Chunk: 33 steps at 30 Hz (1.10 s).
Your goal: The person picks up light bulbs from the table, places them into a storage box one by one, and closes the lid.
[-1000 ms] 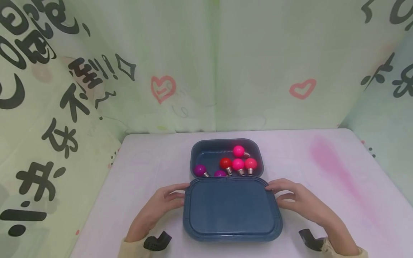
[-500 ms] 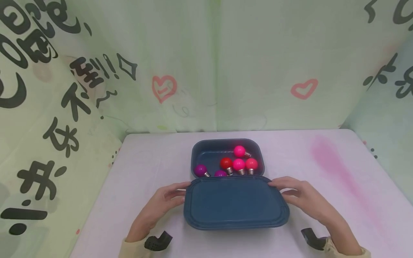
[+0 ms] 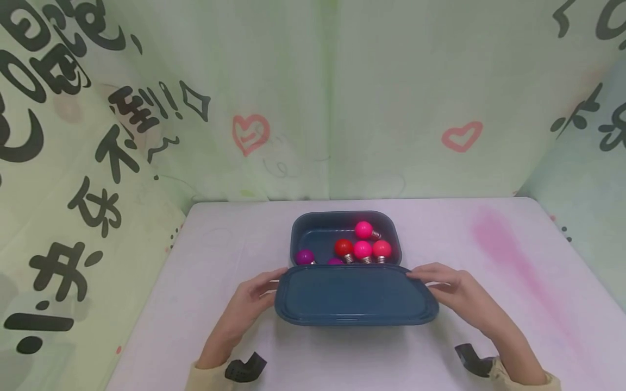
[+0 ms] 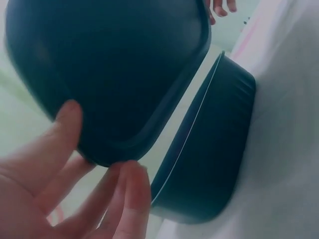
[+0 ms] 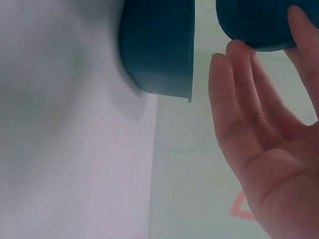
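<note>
A dark blue lid [image 3: 357,296] is held off the table, tilted, between both hands. My left hand [image 3: 249,304] pinches its left side; in the left wrist view the thumb [image 4: 70,122] lies on one face and fingertips touch the edge. My right hand [image 3: 459,296] grips the right side by thumb and fingers. Just beyond the lid stands a dark blue box [image 3: 313,222], its front hidden by the lid. Inside lie a red bulb [image 3: 344,247], several pink bulbs [image 3: 363,250] and two purple bulbs [image 3: 305,257]. In the left wrist view a gap separates the lid from the box wall [image 4: 209,144].
A white cloth with a pink stain [image 3: 504,250] covers the table [image 3: 235,233]. Behind and at the sides hang pale green curtains [image 3: 381,81] with hearts and black writing. Dark devices [image 3: 246,367] sit at both wrists.
The lid's near edge has risen, so the lid looks narrower and more tilted. Its far edge has shifted slightly toward the box, covering more of the purple bulbs.
</note>
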Tool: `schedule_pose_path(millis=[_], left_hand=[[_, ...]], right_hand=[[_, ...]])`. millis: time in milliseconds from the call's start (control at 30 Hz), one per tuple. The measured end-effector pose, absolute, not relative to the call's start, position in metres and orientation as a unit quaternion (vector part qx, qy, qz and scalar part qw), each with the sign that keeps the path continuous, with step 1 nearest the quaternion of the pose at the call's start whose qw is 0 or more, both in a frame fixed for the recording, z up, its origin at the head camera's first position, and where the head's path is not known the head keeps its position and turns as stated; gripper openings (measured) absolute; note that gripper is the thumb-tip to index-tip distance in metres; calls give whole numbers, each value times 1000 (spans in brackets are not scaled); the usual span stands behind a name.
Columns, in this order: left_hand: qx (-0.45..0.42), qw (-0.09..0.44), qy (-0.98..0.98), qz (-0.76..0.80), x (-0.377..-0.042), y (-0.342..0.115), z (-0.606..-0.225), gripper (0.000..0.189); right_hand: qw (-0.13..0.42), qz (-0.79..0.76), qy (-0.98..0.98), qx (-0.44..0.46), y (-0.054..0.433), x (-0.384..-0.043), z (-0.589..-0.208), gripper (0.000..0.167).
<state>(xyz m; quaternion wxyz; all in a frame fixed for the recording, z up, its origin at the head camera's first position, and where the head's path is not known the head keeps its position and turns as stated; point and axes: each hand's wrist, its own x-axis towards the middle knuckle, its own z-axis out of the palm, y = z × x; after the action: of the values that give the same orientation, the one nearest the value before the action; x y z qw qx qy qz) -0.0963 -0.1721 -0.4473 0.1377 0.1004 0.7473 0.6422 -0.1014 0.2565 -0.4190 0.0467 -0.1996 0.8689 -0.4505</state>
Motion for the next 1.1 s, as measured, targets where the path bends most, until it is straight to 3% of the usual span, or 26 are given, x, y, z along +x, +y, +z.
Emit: schedule_pose_path(millis=[500,1100], left_hand=[[29,2,762,647,-96,-156,-446,35],[6,-99,767,634,-96,-147,-444,20]], right_hand=[[-62,-448,869,-199,243,-103,-416,31],[-51,-470,872,-128,233,-98,-414,14]])
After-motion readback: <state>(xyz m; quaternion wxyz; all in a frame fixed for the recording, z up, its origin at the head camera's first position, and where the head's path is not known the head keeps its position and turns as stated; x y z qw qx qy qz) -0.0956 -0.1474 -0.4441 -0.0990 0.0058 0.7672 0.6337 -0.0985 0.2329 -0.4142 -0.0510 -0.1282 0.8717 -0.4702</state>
